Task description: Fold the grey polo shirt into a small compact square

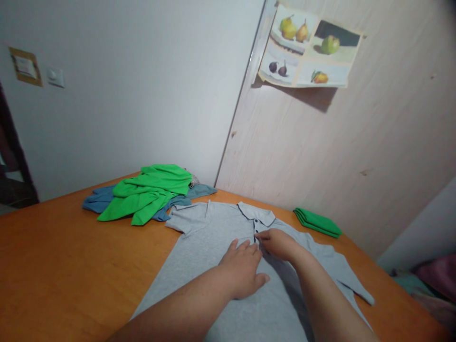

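Note:
A grey short-sleeved polo shirt (199,251) lies spread front side up, its collar (261,213) toward the wall and both sleeves out to the sides. My left hand (244,270) rests flat on the chest just below the placket, fingers stretched out and thumb apart. At the dark-edged button placket, my right hand (276,243) pinches the fabric edge between thumb and fingertips, its other fingers curled in. Dark buttons (256,221) show above those fingertips. The shirt's lower part runs out of view beneath my forearms.
A loose heap of bright green cloth (153,185) over blue-grey cloth (99,198) lies at the back left of the orange-brown table (71,266). A folded green cloth (317,222) sits at the right rear edge. Behind rises a wall with a fruit picture sheet (309,52).

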### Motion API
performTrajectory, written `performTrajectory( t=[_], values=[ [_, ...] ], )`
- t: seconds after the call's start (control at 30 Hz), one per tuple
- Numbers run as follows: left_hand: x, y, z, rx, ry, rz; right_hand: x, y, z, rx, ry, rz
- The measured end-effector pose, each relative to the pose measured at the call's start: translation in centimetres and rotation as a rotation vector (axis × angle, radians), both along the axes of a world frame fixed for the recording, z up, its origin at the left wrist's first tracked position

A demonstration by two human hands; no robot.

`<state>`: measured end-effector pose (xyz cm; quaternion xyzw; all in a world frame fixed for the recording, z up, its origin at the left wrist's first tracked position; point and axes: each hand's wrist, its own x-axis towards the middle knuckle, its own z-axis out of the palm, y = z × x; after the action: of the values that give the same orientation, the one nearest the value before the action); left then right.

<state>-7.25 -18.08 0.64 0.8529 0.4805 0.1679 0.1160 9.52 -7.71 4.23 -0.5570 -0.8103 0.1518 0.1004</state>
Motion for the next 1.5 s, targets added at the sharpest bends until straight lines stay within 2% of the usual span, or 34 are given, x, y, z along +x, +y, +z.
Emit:
performTrajectory(
  t=[0.2, 0.4, 0.57, 0.77, 1.2, 1.5],
  values=[
    [-0.1, 0.0, -0.2, 0.014, -0.006, 0.003, 0.3, 1.5, -0.2, 0.013, 0.282, -0.147],
    [0.0, 0.0, -0.2, 0.015, -0.004, 0.003, -0.9, 1.1, -1.0, -0.176, 0.599, -0.248],
    [0.1, -0.1, 0.1, 0.061, -0.020, 0.014, -1.5, 0.6, -1.0, -0.257, 0.750, -0.286],
    [0.2, -0.3, 0.6, 0.087, -0.015, 0.021, -1.6, 0.2, -0.5, -0.301, 0.837, -0.299],
    [-0.1, -0.2, 0.5, 0.100, -0.009, 0.009, -1.2, 0.0, 0.2, -0.337, 0.874, -0.335],
    [-0.1, -0.2, 0.5, 0.083, -0.013, 0.010, -1.2, -0.2, -0.2, -0.420, 0.932, -0.320]
  ],
)
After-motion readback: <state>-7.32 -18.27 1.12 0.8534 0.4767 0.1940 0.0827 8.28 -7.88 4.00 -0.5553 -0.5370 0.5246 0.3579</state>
